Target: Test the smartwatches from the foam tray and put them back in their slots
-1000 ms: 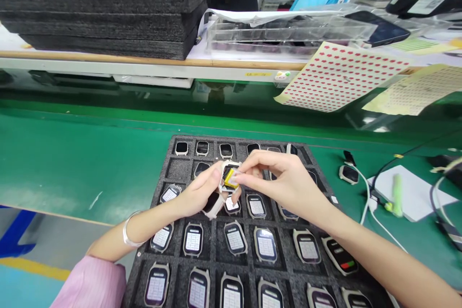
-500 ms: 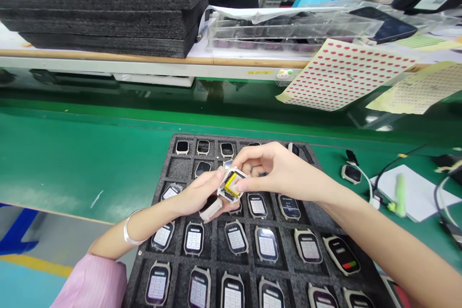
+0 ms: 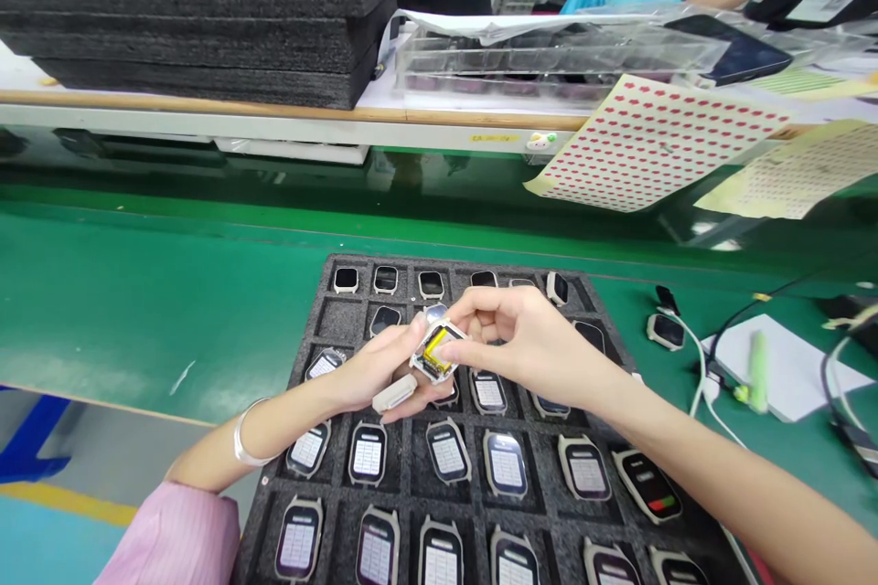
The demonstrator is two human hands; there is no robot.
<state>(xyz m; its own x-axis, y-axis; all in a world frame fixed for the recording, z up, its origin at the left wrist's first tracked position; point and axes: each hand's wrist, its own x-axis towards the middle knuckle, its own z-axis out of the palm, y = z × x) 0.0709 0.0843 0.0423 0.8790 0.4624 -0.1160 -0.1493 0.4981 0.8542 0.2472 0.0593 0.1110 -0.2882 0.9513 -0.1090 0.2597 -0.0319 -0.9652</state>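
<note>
An opened smartwatch case, its yellow battery and inner parts showing, is held over the foam tray. My left hand grips its left side and also has a pale watch part tucked lower in the fingers; whether the two parts are joined I cannot tell. The thumb of my right hand presses on the inside of the case, with the fingers curled around its far edge. Beneath both hands, several smartwatches lie in the tray's compartments, many with lit screens.
A stack of black foam and clear plastic trays stand on the shelf ahead. Sticker sheets hang over its edge. To the right lie a cabled watch and a white pad with a green marker. Two people are beyond the shelf.
My right hand has moved slightly down and left on the case. The pale part in my left hand has turned a little. Behind the shelf, the blue-clad person's arms have shifted.
</note>
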